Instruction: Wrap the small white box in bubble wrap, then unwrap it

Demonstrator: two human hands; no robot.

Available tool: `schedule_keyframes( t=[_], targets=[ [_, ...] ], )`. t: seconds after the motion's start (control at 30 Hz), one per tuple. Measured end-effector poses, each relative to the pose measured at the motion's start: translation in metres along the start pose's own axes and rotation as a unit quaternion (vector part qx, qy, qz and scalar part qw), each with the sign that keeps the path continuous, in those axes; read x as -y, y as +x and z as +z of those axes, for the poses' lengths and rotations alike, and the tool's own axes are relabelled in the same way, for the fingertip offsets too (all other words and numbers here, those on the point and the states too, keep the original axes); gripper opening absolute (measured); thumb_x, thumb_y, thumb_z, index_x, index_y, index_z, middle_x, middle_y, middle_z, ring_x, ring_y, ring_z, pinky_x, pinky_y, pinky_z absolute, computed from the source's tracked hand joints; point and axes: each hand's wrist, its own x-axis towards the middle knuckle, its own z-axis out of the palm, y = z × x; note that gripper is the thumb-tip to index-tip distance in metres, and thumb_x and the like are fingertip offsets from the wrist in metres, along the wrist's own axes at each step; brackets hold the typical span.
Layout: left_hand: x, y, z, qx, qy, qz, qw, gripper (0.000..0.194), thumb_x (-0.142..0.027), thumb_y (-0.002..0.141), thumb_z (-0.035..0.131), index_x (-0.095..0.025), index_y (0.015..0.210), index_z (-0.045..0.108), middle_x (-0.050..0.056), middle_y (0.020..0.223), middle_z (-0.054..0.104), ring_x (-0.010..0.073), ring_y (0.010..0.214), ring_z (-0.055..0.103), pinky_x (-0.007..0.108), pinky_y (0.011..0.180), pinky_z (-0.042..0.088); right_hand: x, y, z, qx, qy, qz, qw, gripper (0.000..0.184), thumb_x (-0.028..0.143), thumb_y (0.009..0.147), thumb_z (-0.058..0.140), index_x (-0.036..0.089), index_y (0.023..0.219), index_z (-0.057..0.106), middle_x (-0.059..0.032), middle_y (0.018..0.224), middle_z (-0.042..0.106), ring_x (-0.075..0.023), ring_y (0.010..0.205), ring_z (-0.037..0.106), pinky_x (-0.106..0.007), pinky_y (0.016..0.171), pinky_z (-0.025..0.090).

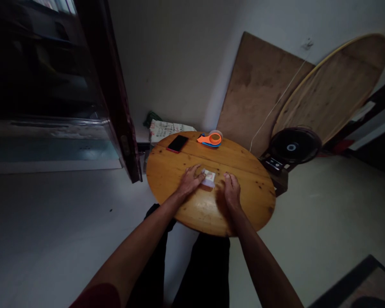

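At the middle of the round wooden table is a small white box with a pale lavender front side. My left hand has its thumb and fingertips at the box's left edge and grips it there; part of the contact is hidden. To the right, my right hand hovers close to the tabletop, apart from the box. Its fingers are loosely bent and nothing shows in them. Farther back lies an orange and blue tape dispenser with a tape roll. A phone with a dark screen and red edge lies left of it.
A brown board and a round wooden tabletop lean on the wall. Right of the table stands a black round device. Printed white sacking sits behind the table, and a dark door frame rises at left.
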Motion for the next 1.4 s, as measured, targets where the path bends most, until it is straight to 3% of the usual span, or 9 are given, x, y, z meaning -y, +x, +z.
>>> schedule_keyframes(
  t=[0.2,0.33,0.47,0.6,0.7,0.87,1.1,1.27,1.4],
  targets=[
    [-0.001,-0.002,0.001,-0.005,-0.005,0.000,1.000,0.051,-0.034,0.078,0.066,-0.019,0.127,0.059,0.012,0.131,0.059,0.0278,0.123,0.053,0.041,0.105,0.042,0.017,-0.002,-0.002,-0.009,0.050,0.005,0.999,0.029,0.041,0.089,0.045,0.018,0.094,0.064,-0.0094,0.104,0.065,-0.0217,0.100,0.058,-0.038,0.092,0.044],
    [-0.001,-0.002,0.002,0.003,-0.001,-0.018,1.000,0.054,-0.032,0.080,0.064,-0.017,0.131,0.056,0.013,0.134,0.057,0.0283,0.125,0.051,0.042,0.108,0.040,0.022,0.009,-0.006,0.038,0.058,0.023,0.997,0.026,0.039,0.083,0.052,0.019,0.096,0.064,-0.0098,0.107,0.065,-0.0236,0.101,0.058,-0.038,0.086,0.045],
    [0.001,-0.002,0.003,0.020,-0.002,-0.020,1.000,0.057,-0.037,0.082,0.062,-0.018,0.134,0.053,0.012,0.137,0.055,0.0272,0.128,0.050,0.042,0.109,0.039,0.035,0.034,-0.013,0.180,0.062,-0.008,0.982,0.024,0.037,0.081,0.057,0.021,0.096,0.067,-0.0096,0.123,0.059,-0.0236,0.110,0.057,-0.035,0.084,0.046],
    [0.000,-0.002,0.002,0.034,-0.006,-0.026,0.999,0.056,-0.038,0.083,0.062,-0.017,0.134,0.053,0.013,0.131,0.059,0.0264,0.120,0.056,0.041,0.104,0.044,0.040,0.067,-0.016,0.354,0.076,-0.051,0.931,0.023,0.039,0.077,0.068,0.022,0.091,0.072,-0.0080,0.128,0.058,-0.0257,0.120,0.053,-0.038,0.096,0.042],
    [-0.002,-0.003,0.002,0.038,-0.012,-0.027,0.999,0.053,-0.037,0.083,0.061,-0.017,0.132,0.054,0.013,0.122,0.064,0.0251,0.110,0.061,0.041,0.098,0.048,0.032,0.082,-0.014,0.420,0.094,-0.059,0.901,0.022,0.040,0.077,0.069,0.023,0.091,0.073,-0.0069,0.129,0.058,-0.0256,0.121,0.053,-0.041,0.102,0.038],
    [-0.001,-0.003,0.004,0.033,-0.012,-0.024,0.999,0.048,-0.036,0.083,0.061,-0.017,0.127,0.058,0.011,0.115,0.066,0.0237,0.106,0.062,0.040,0.096,0.049,0.016,0.083,-0.011,0.422,0.120,-0.059,0.896,0.022,0.039,0.079,0.069,0.022,0.094,0.072,-0.0085,0.129,0.058,-0.0244,0.123,0.053,-0.042,0.105,0.037],
    [-0.002,-0.003,0.004,0.036,-0.036,-0.016,0.999,0.045,-0.036,0.083,0.062,-0.018,0.124,0.058,0.010,0.117,0.066,0.0234,0.108,0.063,0.039,0.097,0.050,0.011,0.076,-0.006,0.411,0.097,-0.092,0.902,0.019,0.037,0.080,0.070,0.024,0.092,0.075,-0.0079,0.124,0.061,-0.0225,0.117,0.057,-0.040,0.105,0.039],
    [-0.009,-0.005,0.003,0.029,-0.039,-0.016,0.999,0.043,-0.034,0.082,0.063,-0.016,0.121,0.059,0.011,0.116,0.066,0.0234,0.106,0.063,0.039,0.095,0.051,0.011,0.072,-0.003,0.392,0.066,-0.157,0.904,0.017,0.033,0.082,0.066,0.024,0.092,0.076,-0.0088,0.122,0.063,-0.0224,0.115,0.059,-0.039,0.100,0.044],
    [-0.011,-0.006,0.003,0.027,-0.046,-0.012,0.998,0.043,-0.036,0.083,0.062,-0.017,0.122,0.059,0.011,0.116,0.066,0.0228,0.108,0.063,0.037,0.096,0.050,0.015,0.064,0.002,0.325,0.016,-0.221,0.920,0.019,0.026,0.087,0.056,0.022,0.085,0.075,-0.0089,0.117,0.066,-0.0227,0.111,0.061,-0.040,0.098,0.044]
  ],
)
